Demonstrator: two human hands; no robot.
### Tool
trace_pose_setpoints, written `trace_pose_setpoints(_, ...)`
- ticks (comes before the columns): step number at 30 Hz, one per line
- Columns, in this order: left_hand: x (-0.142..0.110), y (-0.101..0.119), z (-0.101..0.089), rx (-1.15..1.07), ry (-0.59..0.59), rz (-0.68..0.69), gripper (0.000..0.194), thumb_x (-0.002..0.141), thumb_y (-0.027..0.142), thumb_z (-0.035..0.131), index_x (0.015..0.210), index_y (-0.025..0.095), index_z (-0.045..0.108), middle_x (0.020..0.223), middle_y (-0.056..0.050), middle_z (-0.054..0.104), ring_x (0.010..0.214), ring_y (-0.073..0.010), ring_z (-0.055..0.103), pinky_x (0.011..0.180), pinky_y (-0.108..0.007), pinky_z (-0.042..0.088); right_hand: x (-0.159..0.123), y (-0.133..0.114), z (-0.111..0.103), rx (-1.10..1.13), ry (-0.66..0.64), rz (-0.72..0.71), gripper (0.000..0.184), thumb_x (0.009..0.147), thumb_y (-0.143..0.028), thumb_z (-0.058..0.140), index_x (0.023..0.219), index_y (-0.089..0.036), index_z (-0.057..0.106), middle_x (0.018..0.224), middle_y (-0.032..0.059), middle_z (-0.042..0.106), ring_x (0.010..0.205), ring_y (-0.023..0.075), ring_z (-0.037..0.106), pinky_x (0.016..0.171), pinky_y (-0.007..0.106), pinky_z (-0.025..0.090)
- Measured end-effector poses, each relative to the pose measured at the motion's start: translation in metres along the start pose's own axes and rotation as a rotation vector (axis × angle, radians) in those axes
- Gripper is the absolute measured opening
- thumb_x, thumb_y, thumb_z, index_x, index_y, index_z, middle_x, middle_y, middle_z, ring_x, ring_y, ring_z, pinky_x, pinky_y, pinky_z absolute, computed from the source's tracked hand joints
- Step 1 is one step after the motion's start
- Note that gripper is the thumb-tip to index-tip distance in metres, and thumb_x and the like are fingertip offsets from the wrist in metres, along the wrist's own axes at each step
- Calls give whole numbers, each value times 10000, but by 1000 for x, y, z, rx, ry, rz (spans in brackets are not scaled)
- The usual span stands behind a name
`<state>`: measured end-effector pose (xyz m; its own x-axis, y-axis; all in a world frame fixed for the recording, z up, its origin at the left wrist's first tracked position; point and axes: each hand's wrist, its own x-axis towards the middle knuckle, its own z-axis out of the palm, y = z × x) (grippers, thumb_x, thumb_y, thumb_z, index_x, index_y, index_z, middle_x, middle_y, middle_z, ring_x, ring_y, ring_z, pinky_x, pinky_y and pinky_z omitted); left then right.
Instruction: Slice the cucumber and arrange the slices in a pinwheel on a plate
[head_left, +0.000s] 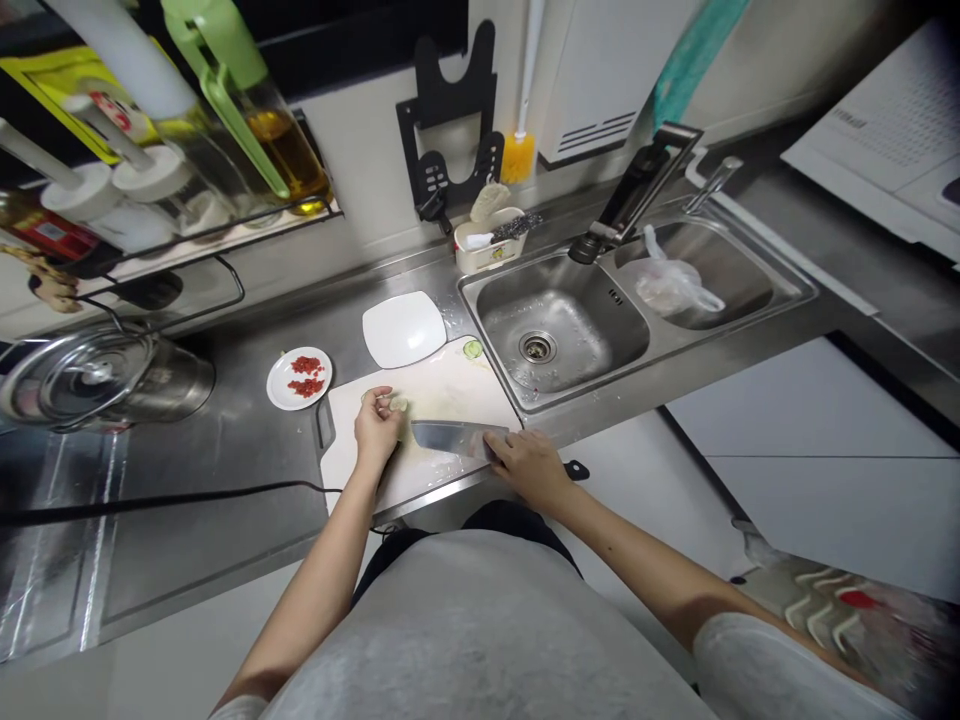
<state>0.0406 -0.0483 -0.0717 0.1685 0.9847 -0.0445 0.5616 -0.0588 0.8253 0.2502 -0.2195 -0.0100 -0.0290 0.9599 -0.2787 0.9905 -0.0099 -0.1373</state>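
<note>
My left hand is over the left part of the white cutting board, its fingers closed on a small pale vegetable piece. What kind of vegetable it is I cannot make out. In my right hand is a kitchen knife, held by its black handle. The broad blade points left over the board, its tip a little short of my left hand. A round green-rimmed slice, like cucumber, lies at the board's far right corner. Small wet bits are scattered along the near edge.
A white plate sits behind the board. To the left is a small plate with chopped red pieces. A double sink adjoins the board's right side. A steel pot and a black cord are further left.
</note>
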Motion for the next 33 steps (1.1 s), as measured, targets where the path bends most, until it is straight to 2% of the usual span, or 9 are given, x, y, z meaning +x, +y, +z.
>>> trace_pose_setpoints(3,11,-2,-1,110,19,-72,370,750,239,571,1120,244,560,908,-17,698,647,-119,593,656,-249,451,0,2,0,6,3,12,422,921,-319,493,1320,-184,517,965,114,669,917,243,580,801,323,319)
trace_pose_setpoints(6,21,0,-4,234,10,-87,346,786,256,557,1131,266,573,949,-37,715,720,-170,626,696,-296,450,0,3,1,8,-1,16,430,912,-322,508,1319,-180,519,957,109,671,912,246,581,796,328,322)
trace_pose_setpoints(10,27,1,-5,391,-9,-47,338,819,243,524,1151,273,584,986,-81,716,844,-251,642,750,-371,449,0,4,3,30,-6,25,421,921,-319,497,1318,-182,517,959,109,675,910,242,581,796,325,317)
trace_pose_setpoints(13,28,0,-5,451,-18,3,371,819,197,501,1173,271,585,1027,-100,706,888,-278,641,781,-400,451,1,3,4,49,-7,37,430,916,-331,511,1322,-187,511,961,109,675,917,239,582,798,321,317)
trace_pose_setpoints(17,30,-2,-7,526,-32,53,484,771,115,505,1226,268,566,1102,-111,676,929,-289,635,822,-415,455,0,3,5,68,-19,53,428,922,-342,497,1323,-195,508,970,113,676,931,236,586,806,324,319)
trace_pose_setpoints(22,32,-6,-10,546,-33,103,504,762,71,478,1228,238,571,1123,-120,657,984,-293,614,861,-415,453,-1,4,6,86,-13,65,429,908,-352,520,1306,-190,518,980,113,678,928,238,588,806,319,321)
trace_pose_setpoints(28,33,-7,-11,541,-27,83,512,776,63,466,1257,221,545,1158,-123,629,1036,-295,592,890,-429,448,0,5,9,83,1,68,422,899,-351,533,1287,-185,528,982,105,678,916,235,591,798,317,322)
trace_pose_setpoints(33,32,-6,-13,543,47,63,468,785,87,485,1231,208,558,1125,-135,606,1005,-278,592,882,-424,452,0,5,7,82,-14,68,415,912,-350,509,1292,-185,522,991,111,680,926,237,596,799,320,322)
